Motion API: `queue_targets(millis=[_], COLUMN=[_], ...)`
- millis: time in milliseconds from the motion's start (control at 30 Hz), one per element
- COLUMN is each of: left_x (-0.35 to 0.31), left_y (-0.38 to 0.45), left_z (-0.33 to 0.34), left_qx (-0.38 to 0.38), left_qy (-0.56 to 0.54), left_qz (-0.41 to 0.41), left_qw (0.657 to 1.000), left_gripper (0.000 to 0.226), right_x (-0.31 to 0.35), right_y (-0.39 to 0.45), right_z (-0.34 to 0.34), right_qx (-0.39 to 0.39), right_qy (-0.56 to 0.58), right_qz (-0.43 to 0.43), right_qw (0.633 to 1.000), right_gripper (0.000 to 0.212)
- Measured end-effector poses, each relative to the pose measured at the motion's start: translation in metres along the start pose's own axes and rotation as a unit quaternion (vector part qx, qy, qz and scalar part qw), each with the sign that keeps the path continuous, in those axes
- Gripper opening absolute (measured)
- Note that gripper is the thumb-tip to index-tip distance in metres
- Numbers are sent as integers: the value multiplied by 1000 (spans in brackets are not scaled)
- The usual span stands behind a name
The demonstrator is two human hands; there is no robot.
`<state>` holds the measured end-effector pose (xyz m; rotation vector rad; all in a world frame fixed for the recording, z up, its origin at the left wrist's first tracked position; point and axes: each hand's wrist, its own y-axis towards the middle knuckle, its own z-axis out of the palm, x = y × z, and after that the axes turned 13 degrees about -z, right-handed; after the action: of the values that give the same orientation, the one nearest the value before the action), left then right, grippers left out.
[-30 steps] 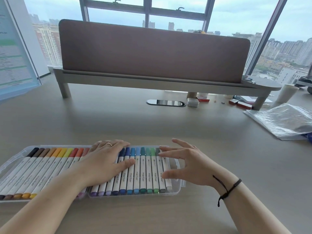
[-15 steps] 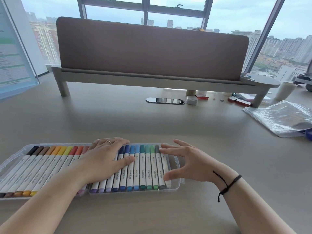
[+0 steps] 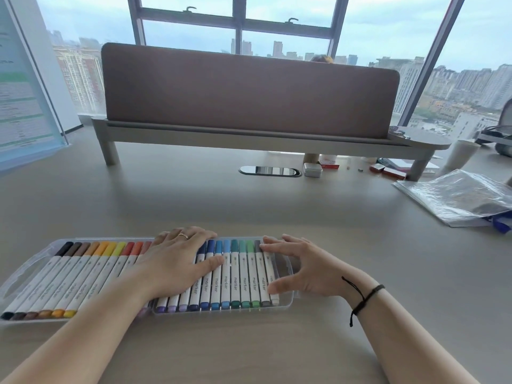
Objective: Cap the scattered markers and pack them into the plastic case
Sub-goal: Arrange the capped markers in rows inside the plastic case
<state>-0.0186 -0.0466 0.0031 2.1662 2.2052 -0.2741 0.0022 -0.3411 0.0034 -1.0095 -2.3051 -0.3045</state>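
1. Fingers of the left hand (image 3: 177,261) lie flat, pressing the markers (image 3: 235,275) level in the case (image 3: 288,296).
2. Right hand (image 3: 302,268) spreads open, fingertips steadying the end marker, likely seating the row.

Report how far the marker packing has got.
Done: the capped markers lie in a row in the plastic case; none show loose on the desk. In hand: left hand rests flat on the row, right hand touches its right end. Left: closing the case, no lid visible.

Rainbow-capped white markers (image 3: 235,275) in clear case (image 3: 16,275), brown divider (image 3: 249,92)
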Motion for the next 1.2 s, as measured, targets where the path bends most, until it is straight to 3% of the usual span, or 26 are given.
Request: queue_targets(millis=[133, 267, 467, 567, 633, 700, 800, 900, 1033, 1200], left_x=[-2, -2, -1, -4, -6, -9, -16, -20, -29, -44], left_y=[-3, -5, -5, -7, -9, -12, -16, -18, -17, -6], left_z=[-1, -1, 3, 4, 3, 2, 1, 0, -2, -13], left_qx=[-6, -13, -28, -33, -36, -37, -29, -21, -13, 38], left_qy=[-4, -6, -4, -4, -7, -11, -19, -21, -29, -97], left_qz=[-1, -3, -9, -15, -21, -24, -29, -34, -42, -37], left_qw=[1000, 1000, 1000, 999, 999, 999, 999, 999, 999, 994], left_gripper=[72, 74, 74, 72, 71, 71, 71, 71, 70, 74], right_x=[0, 11, 19, 29, 37, 44, 55, 61, 57, 46], right_y=[2, -6, -35, -41, -40, -38, -36, -35, -34, -27], right_z=[1, -1, 8, 16, 20, 23, 20, 11, 6, -12], right_qx=[-25, -106, -92, -162, -215, -241, -182, -125, -157, -306], right_qy=[42, 109, 0, -38, -48, -39, -73, -63, 67, 252], right_qz=[-2, 14, 54, 98, 146, 200, 249, 258, 267, 251], right_qw=[999, 988, 994, 981, 965, 949, 948, 956, 948, 883], right_gripper=[87, 77, 66, 65, 51, 22, 41, 37, 34, 27])
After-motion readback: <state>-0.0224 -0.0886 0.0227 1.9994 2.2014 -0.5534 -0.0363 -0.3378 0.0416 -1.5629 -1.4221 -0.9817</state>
